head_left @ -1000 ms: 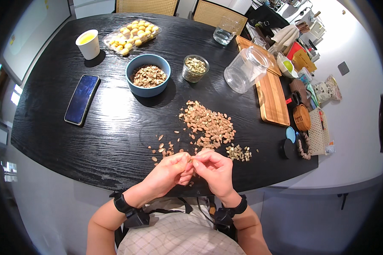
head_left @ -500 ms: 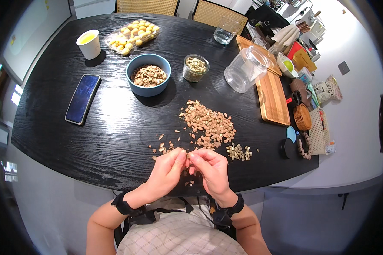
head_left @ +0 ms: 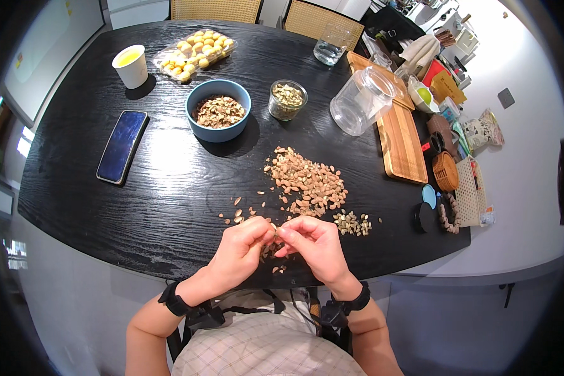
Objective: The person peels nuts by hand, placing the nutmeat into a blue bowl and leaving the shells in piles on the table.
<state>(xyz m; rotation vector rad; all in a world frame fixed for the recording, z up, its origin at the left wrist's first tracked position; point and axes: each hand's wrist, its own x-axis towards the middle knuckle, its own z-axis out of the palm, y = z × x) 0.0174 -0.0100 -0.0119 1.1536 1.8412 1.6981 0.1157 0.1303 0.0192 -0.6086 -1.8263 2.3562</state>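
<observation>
My left hand [head_left: 240, 247] and my right hand [head_left: 314, 245] meet over the near edge of the black table. Thumbs and fingertips of both pinch one small brown-shelled seed [head_left: 274, 230], mostly hidden by the fingers. Just beyond lies a heap of brown-shelled seeds [head_left: 307, 183]. To the right of my right hand is a small pile of greenish kernels [head_left: 352, 223]. Loose shell pieces [head_left: 238, 215] are scattered beside and under my hands. Farther off, a blue bowl [head_left: 219, 131] contains brown shell pieces, and a glass cup [head_left: 288, 108] contains pale green kernels.
A phone [head_left: 123, 147] lies at the left. Behind it stand a paper cup [head_left: 131, 70] and a clear box of yellow balls [head_left: 197, 53]. A clear jar [head_left: 360, 103], a glass of water [head_left: 330, 50], wooden boards [head_left: 402, 147] and a woven basket [head_left: 472, 194] line the right.
My hands have shifted slightly, the fingertips parting a little so more of the pinched seed shows. The heap, the pile and the containers stay put.
</observation>
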